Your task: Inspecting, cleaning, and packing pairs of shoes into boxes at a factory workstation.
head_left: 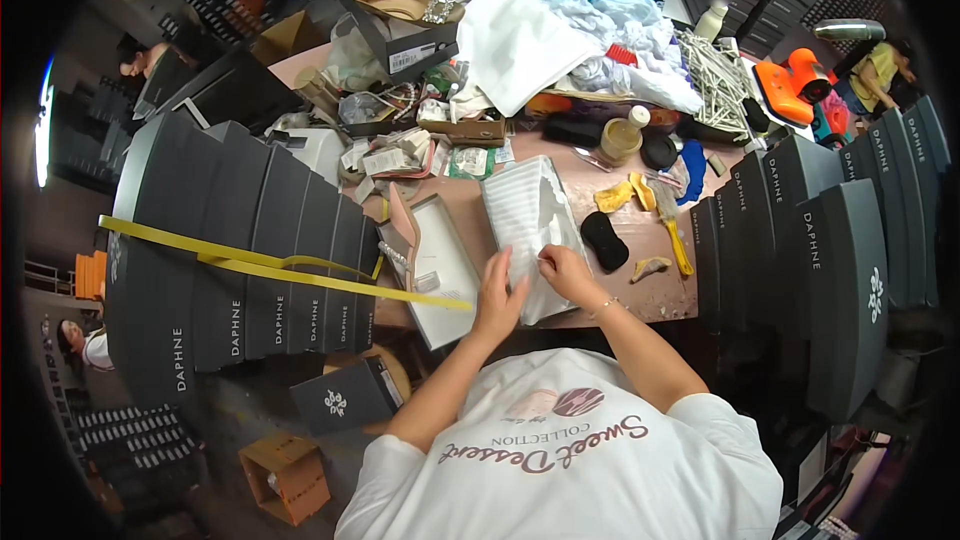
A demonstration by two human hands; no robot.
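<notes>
In front of me a shoe box (pixel 563 185) holds white ribbed wrapping (pixel 515 202) and thin white paper (pixel 553 215). My left hand (pixel 497 298) rests at its near left side, fingers stretched out and apart. Over the near right part, my right hand (pixel 568 276) is closed, its fingertips pinched at the white paper; what exactly they grip is too small to make out. Left of this box lies another open tray-like box part (pixel 450 230) with a pale inside. A pinkish shoe (pixel 403 220) with a sparkling strap leans along its left edge.
Tall stacks of dark shoe boxes flank the table left (pixel 240 240) and right (pixel 790 210). A yellow strap (pixel 300 268) juts from the left stack. Right of my work lie a black sponge-like pad (pixel 604 242), a yellow-handled brush (pixel 675 235) and a bottle (pixel 622 137).
</notes>
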